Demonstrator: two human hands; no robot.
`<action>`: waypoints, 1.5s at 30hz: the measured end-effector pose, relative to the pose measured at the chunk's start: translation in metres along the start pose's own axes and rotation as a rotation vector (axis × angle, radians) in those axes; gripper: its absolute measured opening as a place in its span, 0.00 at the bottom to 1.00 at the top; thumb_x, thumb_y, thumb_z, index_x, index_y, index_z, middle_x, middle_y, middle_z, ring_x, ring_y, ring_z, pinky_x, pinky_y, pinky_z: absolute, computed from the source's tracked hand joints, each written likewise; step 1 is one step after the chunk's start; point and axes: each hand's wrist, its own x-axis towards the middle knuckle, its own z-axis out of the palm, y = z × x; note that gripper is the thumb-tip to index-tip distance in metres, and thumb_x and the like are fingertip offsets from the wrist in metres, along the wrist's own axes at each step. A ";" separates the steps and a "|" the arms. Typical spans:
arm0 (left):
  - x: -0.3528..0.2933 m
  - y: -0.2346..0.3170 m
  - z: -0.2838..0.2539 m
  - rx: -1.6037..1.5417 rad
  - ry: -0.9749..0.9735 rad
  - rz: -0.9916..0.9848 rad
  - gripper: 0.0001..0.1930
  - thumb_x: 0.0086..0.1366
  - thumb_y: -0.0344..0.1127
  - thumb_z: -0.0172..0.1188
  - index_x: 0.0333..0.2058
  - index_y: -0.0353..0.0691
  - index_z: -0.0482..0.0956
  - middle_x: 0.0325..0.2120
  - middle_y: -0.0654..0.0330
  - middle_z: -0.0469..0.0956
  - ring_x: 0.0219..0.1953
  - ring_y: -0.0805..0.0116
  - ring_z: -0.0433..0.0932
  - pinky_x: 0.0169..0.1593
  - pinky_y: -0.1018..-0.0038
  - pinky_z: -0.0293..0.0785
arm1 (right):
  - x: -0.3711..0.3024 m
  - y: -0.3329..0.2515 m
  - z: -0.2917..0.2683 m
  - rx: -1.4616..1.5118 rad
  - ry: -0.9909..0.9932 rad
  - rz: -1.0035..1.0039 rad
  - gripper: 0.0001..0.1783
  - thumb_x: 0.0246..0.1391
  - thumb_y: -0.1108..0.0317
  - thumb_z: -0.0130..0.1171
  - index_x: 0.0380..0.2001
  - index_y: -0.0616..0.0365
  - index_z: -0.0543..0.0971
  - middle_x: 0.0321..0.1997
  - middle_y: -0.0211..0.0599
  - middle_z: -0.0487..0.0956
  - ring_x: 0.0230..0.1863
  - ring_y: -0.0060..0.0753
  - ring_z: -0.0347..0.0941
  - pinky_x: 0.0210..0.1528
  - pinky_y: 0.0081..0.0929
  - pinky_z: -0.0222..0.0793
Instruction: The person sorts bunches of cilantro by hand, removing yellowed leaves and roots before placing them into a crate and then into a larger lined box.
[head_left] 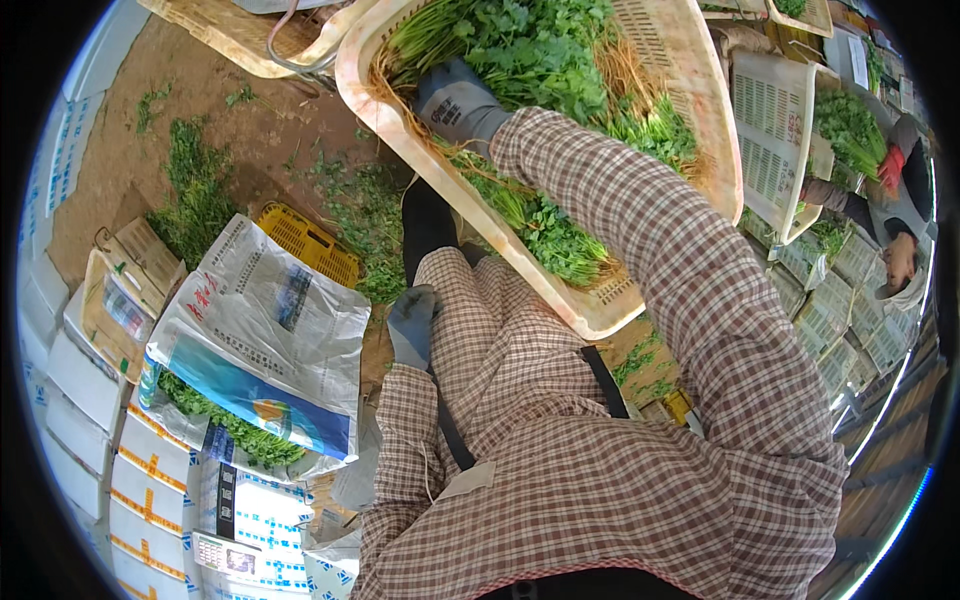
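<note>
My right hand (458, 105), in a grey work glove, reaches into a pale plastic crate (490, 215) of leafy green bunches. Its fingers are hidden among the stems of a bunch of greens (428, 38) at the crate's far left, so I cannot tell how firmly they grip. More bunches, some with tan roots, lie in the crate, which slants across in front of me. My left hand (410, 325), gloved too, rests by my left thigh; it looks open and holds nothing.
At left, newspaper sheets (290, 350) partly cover a container of greens (245, 430). A yellow basket (310, 245) and loose greens (195, 180) lie on the dirt floor. White boxes (150, 500) are stacked lower left. Another person (890, 205) handles greens beside crates at far right.
</note>
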 end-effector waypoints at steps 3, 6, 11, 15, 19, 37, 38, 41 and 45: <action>-0.002 0.001 -0.004 -0.027 0.013 -0.009 0.09 0.62 0.31 0.63 0.39 0.33 0.79 0.32 0.56 0.82 0.34 0.70 0.81 0.42 0.74 0.79 | -0.002 0.004 -0.019 0.009 -0.101 -0.033 0.15 0.47 0.68 0.58 0.41 0.56 0.82 0.45 0.41 0.79 0.52 0.43 0.71 0.55 0.38 0.64; -0.004 0.002 -0.007 -0.022 0.027 -0.001 0.08 0.62 0.30 0.62 0.38 0.32 0.79 0.32 0.56 0.82 0.33 0.70 0.81 0.41 0.75 0.79 | -0.006 -0.001 -0.005 -0.026 0.138 -0.065 0.15 0.49 0.68 0.57 0.41 0.55 0.82 0.50 0.41 0.76 0.55 0.43 0.69 0.57 0.40 0.65; -0.003 -0.002 -0.014 -0.004 0.056 0.003 0.08 0.62 0.30 0.60 0.37 0.30 0.79 0.32 0.55 0.82 0.31 0.71 0.81 0.40 0.77 0.78 | -0.029 0.018 -0.007 0.119 0.276 -0.170 0.15 0.46 0.65 0.61 0.40 0.50 0.79 0.55 0.34 0.74 0.59 0.39 0.68 0.61 0.42 0.63; -0.007 0.011 -0.009 -0.086 0.085 -0.037 0.09 0.62 0.31 0.61 0.36 0.30 0.79 0.31 0.56 0.82 0.32 0.71 0.80 0.40 0.78 0.78 | -0.048 0.052 -0.020 0.209 0.333 -0.303 0.22 0.41 0.57 0.69 0.41 0.47 0.75 0.52 0.31 0.77 0.55 0.37 0.72 0.64 0.46 0.62; -0.004 0.012 -0.011 -0.090 0.091 -0.052 0.08 0.62 0.33 0.63 0.34 0.32 0.81 0.31 0.58 0.82 0.31 0.73 0.79 0.39 0.78 0.76 | -0.053 0.069 -0.012 0.195 0.347 -0.352 0.26 0.41 0.53 0.69 0.45 0.47 0.75 0.48 0.34 0.78 0.52 0.37 0.74 0.64 0.46 0.62; 0.007 0.092 0.032 0.179 0.032 0.236 0.07 0.62 0.29 0.61 0.37 0.33 0.79 0.32 0.59 0.81 0.29 0.75 0.78 0.34 0.79 0.73 | -0.052 0.167 0.016 0.814 0.319 -0.100 0.20 0.57 0.59 0.62 0.51 0.54 0.76 0.48 0.37 0.79 0.47 0.37 0.77 0.51 0.33 0.78; 0.007 0.115 0.046 0.292 -0.019 0.380 0.07 0.61 0.29 0.61 0.37 0.33 0.79 0.32 0.58 0.81 0.29 0.73 0.78 0.34 0.78 0.73 | -0.052 0.166 0.019 0.874 0.349 -0.082 0.20 0.56 0.59 0.63 0.50 0.54 0.77 0.48 0.38 0.80 0.47 0.36 0.77 0.51 0.33 0.78; 0.016 0.170 0.094 0.573 -0.118 0.733 0.11 0.60 0.29 0.62 0.40 0.32 0.79 0.32 0.55 0.80 0.31 0.69 0.78 0.36 0.75 0.73 | -0.043 0.157 0.027 1.164 0.372 0.018 0.20 0.55 0.58 0.65 0.48 0.54 0.78 0.46 0.39 0.80 0.46 0.33 0.78 0.46 0.32 0.79; 0.062 0.211 0.179 0.766 0.101 1.022 0.12 0.58 0.34 0.65 0.38 0.33 0.80 0.33 0.50 0.80 0.32 0.59 0.79 0.37 0.69 0.76 | -0.053 0.150 -0.018 0.956 0.332 -0.046 0.18 0.54 0.58 0.65 0.45 0.55 0.80 0.43 0.40 0.81 0.44 0.37 0.78 0.46 0.32 0.78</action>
